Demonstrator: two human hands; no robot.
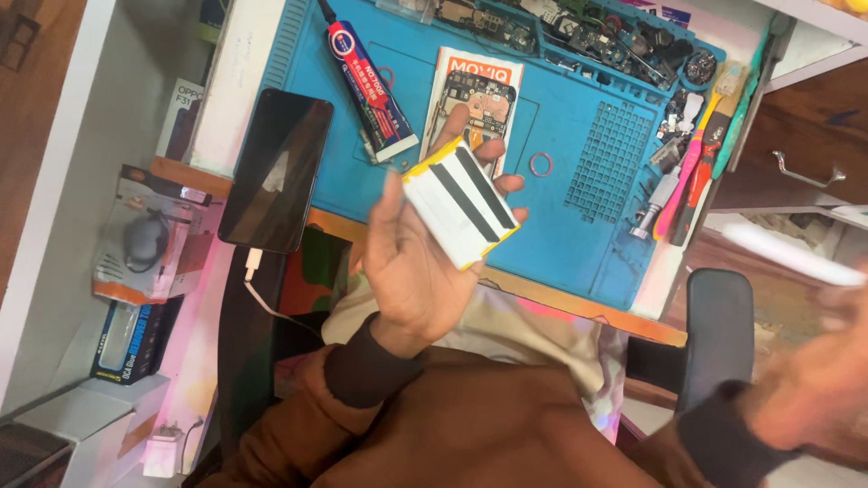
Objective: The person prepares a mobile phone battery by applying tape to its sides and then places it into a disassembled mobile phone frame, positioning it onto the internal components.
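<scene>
Our left hand (411, 262) holds the flat white battery (459, 201) by its yellow edges above the blue surface (579, 226); it looks light, stiff, puncture-prone. Our blurred right hand (814, 370) pinches a white strip (791, 255).

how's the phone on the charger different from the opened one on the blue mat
The black phone is closed and whole, dark glass up, with a white cable plugged in. The opened phone has its back off, its insides bare, and no cable. The black phone overhangs the mat's edge; the opened phone lies on it. Both lie flat.
</scene>
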